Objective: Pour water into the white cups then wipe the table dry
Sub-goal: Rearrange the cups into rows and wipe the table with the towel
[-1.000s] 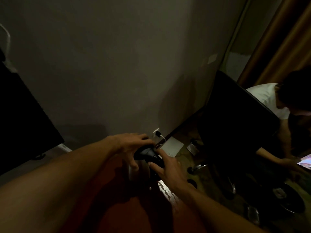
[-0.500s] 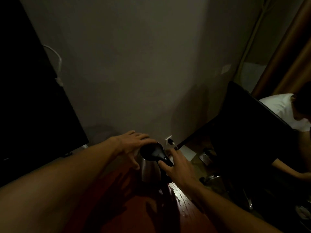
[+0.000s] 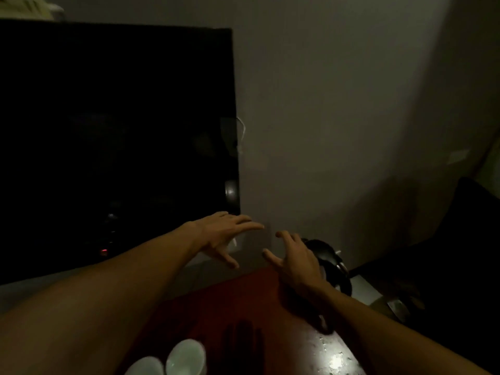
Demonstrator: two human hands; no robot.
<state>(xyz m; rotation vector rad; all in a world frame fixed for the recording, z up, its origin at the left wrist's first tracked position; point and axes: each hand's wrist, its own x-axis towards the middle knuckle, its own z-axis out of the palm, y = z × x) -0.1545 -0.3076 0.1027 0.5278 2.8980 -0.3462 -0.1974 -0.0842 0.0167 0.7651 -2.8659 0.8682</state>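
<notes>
Fingers point(image 3: 251, 226) spread and empty, the left grip point(image 3: 221, 234) hangs palm-down above the far end of the bench point(image 3: 230, 299), and the right grip point(image 3: 297, 261) hovers beside it with its fingers fanned too, so neither holds anything. The kettle point(image 3: 323, 249) stands just behind the right grip, at the bench's far right corner by the wall. From here I cannot tell whether that palm brushes its dark lid, but no finger curls round the handle. I'd judge the kettle sits there to be close to a socket and clear of the cups point(image 3: 185, 358). Those two are at the near edge, well apart from the kettle and right beside each other, with the left forearm covering part of the nearer one. They are white, round-mouthed and upright, and the light is too dim to show whether there is water inside. A glossy, speckled patch point(image 3: 335, 358) glints on the bench by the right forearm. It may be spilt water or worn varnish. A dark TV point(image 3: 116, 144) fills the left.
</notes>
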